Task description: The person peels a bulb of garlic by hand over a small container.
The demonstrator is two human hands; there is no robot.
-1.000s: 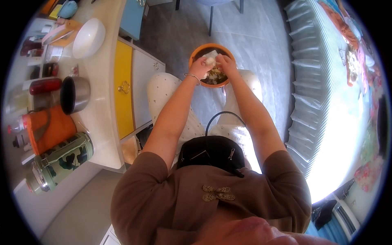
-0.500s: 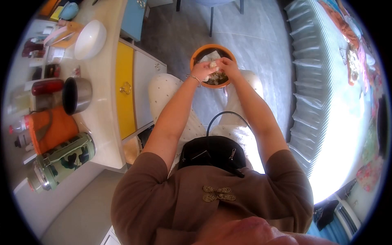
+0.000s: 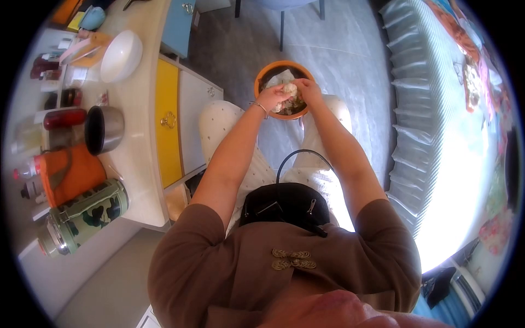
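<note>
Over an orange-rimmed bin [image 3: 264,70] on the floor, my left hand [image 3: 268,97] grips a pale, knobbly garlic bulb [image 3: 290,89]. My right hand [image 3: 309,92] is closed, with its fingertips against the right side of the bulb. The exact grip of these fingers is too small to see. A second whitish piece shows just under my left fingers, partly hidden. White paper and pale, dry scraps lie inside the bin, below both hands.
To the left, a counter [image 3: 143,136] carries a white bowl [image 3: 121,56], a metal pot [image 3: 104,130] and a camouflage flask [image 3: 90,213]. Under it are yellow [image 3: 167,120] and white cabinet doors. A bed [image 3: 432,136] stands right, a chair [image 3: 284,4] ahead. A black bag [image 3: 284,205] rests at my waist.
My right hand has shifted slightly right and away from my left fingers. More of the garlic bulb now shows between the hands.
</note>
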